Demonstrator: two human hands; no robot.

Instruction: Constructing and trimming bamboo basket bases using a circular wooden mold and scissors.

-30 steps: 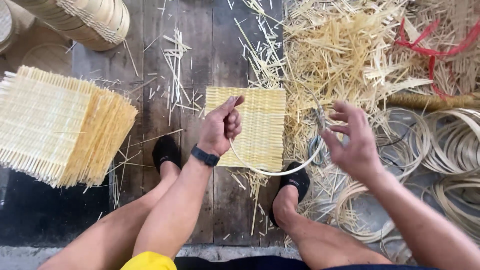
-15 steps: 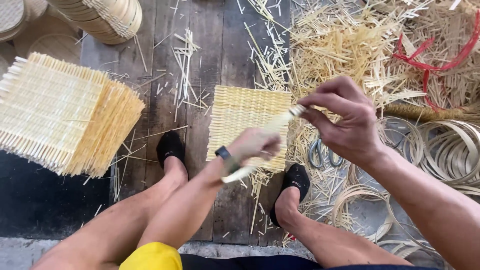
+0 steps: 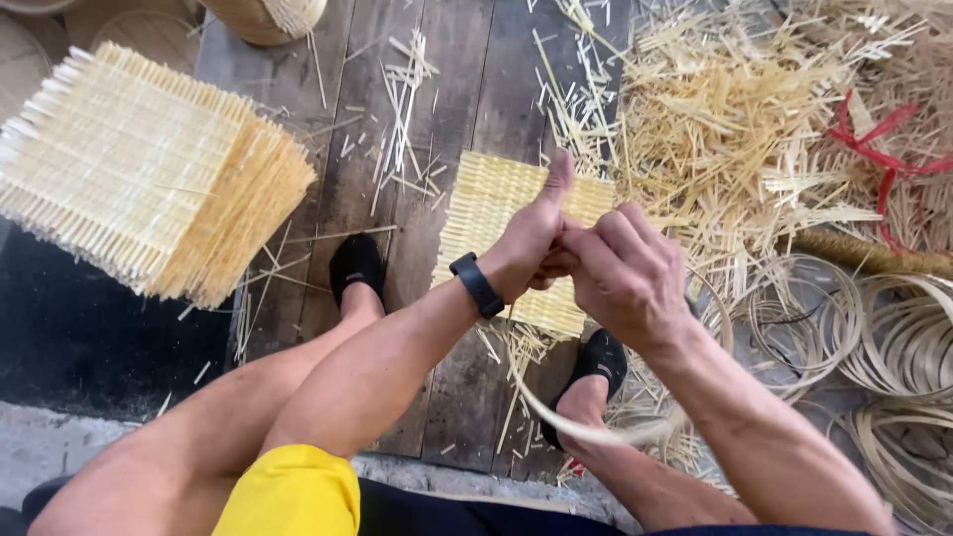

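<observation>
My left hand (image 3: 531, 238), with a black band on the wrist, and my right hand (image 3: 625, 273) are pressed together above a small woven bamboo mat (image 3: 486, 199) that lies on the plank floor. Both hands grip a thin pale bamboo strip (image 3: 586, 429), which curves down in a loop under my right forearm, close to my right foot. My left thumb points up. The strip's ends are hidden inside the fingers.
A thick stack of woven bamboo mats (image 3: 139, 169) sits at the left. Loose bamboo splinters (image 3: 735, 119) pile up at the upper right beside red cord (image 3: 874, 139). Coiled bamboo hoops (image 3: 854, 328) lie at the right. My feet in black shoes (image 3: 357, 263) rest on the planks.
My hands were apart a second ago; they have come together over the small mat. The strip that stretched between them now hangs in a loop below my right arm.
</observation>
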